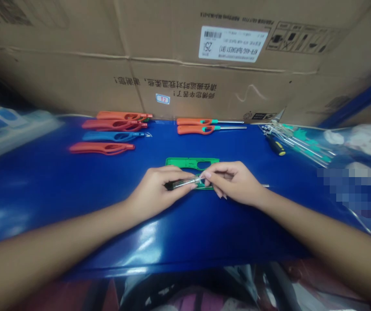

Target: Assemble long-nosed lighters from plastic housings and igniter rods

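Observation:
My left hand holds a small clear tube, like a lighter's fuel tank, between thumb and fingers. At the tube's right end my right hand pinches with thumb and forefinger; the exact small part there is too fine to make out. Just behind both hands lies a green lighter shell half with a trigger opening. Beneath the fingers another green lighter piece shows in part, mostly hidden. A metal tip peeks out past my right wrist.
On the blue table, red lighter shells and a blue shell lie back left. Two orange lighters with metal rods lie behind. To the right are a black-yellow screwdriver and bagged metal rods. A cardboard box walls off the back.

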The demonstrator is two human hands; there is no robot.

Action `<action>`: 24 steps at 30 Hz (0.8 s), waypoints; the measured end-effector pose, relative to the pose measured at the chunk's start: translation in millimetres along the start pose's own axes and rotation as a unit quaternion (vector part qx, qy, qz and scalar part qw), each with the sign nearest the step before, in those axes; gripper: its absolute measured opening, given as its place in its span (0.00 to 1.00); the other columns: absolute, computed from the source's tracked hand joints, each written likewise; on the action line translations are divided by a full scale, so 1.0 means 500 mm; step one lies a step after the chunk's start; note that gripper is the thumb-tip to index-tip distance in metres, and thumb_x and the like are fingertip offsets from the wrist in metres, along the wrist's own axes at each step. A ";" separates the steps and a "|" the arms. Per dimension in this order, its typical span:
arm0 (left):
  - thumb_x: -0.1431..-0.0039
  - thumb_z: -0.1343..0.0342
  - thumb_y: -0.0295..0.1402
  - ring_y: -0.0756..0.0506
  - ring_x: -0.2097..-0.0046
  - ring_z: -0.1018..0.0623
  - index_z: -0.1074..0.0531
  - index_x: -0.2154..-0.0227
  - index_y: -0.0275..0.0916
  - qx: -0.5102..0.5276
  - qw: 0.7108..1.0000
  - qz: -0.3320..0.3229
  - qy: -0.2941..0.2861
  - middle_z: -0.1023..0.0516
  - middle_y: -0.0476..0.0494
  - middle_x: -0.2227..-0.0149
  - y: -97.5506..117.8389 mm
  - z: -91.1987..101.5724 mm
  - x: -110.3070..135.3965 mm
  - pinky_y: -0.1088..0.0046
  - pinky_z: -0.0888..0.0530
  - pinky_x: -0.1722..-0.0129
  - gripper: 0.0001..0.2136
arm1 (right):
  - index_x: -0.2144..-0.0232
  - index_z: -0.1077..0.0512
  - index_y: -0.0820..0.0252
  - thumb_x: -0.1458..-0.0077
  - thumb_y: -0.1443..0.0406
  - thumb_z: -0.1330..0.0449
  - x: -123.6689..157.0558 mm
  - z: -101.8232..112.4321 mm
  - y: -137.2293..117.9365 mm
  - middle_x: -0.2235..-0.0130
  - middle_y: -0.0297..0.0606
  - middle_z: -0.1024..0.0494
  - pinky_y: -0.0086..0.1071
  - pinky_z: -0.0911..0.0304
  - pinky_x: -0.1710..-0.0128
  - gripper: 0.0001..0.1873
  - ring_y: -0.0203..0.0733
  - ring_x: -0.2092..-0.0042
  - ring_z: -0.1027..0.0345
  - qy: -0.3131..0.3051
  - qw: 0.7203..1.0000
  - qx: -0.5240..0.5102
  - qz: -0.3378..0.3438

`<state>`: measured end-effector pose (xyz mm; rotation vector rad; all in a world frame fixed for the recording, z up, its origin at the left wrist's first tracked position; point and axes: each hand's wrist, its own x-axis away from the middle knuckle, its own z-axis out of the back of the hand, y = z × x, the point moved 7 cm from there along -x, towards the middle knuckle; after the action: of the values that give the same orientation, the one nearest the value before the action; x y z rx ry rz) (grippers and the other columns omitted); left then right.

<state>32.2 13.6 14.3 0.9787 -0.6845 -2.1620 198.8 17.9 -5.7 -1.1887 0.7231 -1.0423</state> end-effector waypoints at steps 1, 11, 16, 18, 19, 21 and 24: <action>0.40 0.36 0.31 0.50 0.68 0.20 0.18 0.59 0.38 0.001 1.000 -0.001 -0.002 0.16 0.46 0.64 0.001 0.000 0.000 0.76 0.24 0.65 0.07 | 0.70 0.26 0.64 0.41 0.53 0.38 0.000 0.000 -0.001 0.84 0.28 0.31 0.24 0.43 0.83 0.18 0.28 0.84 0.41 -0.001 1.000 -0.004 0.002; 0.40 0.35 0.33 0.49 0.68 0.19 0.17 0.61 0.38 0.002 1.000 0.011 0.008 0.15 0.44 0.64 0.003 0.003 -0.003 0.76 0.24 0.68 0.07 | 0.69 0.28 0.62 0.43 0.54 0.35 -0.001 -0.001 0.003 0.82 0.27 0.32 0.24 0.43 0.84 0.16 0.28 0.83 0.40 -0.012 0.999 -0.041 0.008; 0.40 0.36 0.32 0.49 0.68 0.19 0.17 0.60 0.38 0.003 1.000 0.012 0.005 0.15 0.44 0.64 0.000 0.002 -0.001 0.76 0.24 0.68 0.07 | 0.70 0.28 0.63 0.44 0.54 0.34 0.001 -0.003 0.002 0.80 0.28 0.31 0.24 0.46 0.84 0.17 0.27 0.82 0.41 -0.001 0.999 -0.036 0.019; 0.40 0.36 0.32 0.49 0.68 0.20 0.17 0.60 0.39 0.005 1.000 0.011 0.003 0.15 0.44 0.65 -0.001 0.001 0.000 0.76 0.25 0.68 0.07 | 0.69 0.27 0.63 0.45 0.53 0.34 0.001 -0.003 0.003 0.78 0.29 0.30 0.24 0.45 0.83 0.17 0.27 0.81 0.40 0.003 0.999 -0.030 0.015; 0.40 0.36 0.32 0.49 0.68 0.20 0.17 0.60 0.39 0.007 1.000 0.010 0.002 0.15 0.44 0.65 -0.002 0.000 0.000 0.76 0.25 0.68 0.07 | 0.69 0.27 0.64 0.45 0.53 0.34 0.001 -0.003 0.004 0.77 0.30 0.30 0.24 0.44 0.82 0.17 0.28 0.80 0.40 0.004 1.000 -0.026 0.012; 0.40 0.36 0.32 0.48 0.68 0.19 0.17 0.59 0.39 0.013 1.000 0.010 0.001 0.15 0.44 0.65 -0.003 0.000 0.000 0.76 0.25 0.68 0.07 | 0.68 0.26 0.64 0.44 0.53 0.35 0.001 -0.003 0.006 0.77 0.31 0.29 0.24 0.43 0.82 0.17 0.28 0.80 0.39 0.006 1.000 -0.020 0.008; 0.40 0.36 0.32 0.48 0.66 0.19 0.17 0.58 0.39 0.026 0.999 0.017 -0.008 0.15 0.44 0.64 -0.007 -0.003 0.000 0.75 0.25 0.68 0.08 | 0.68 0.26 0.64 0.44 0.53 0.35 0.002 -0.003 0.008 0.77 0.32 0.29 0.25 0.42 0.81 0.18 0.28 0.80 0.39 0.005 1.000 -0.014 0.004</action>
<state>32.2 15.6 11.2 0.9695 -0.7624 -2.1343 198.7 16.6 -9.7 -1.2040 0.7524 -1.0345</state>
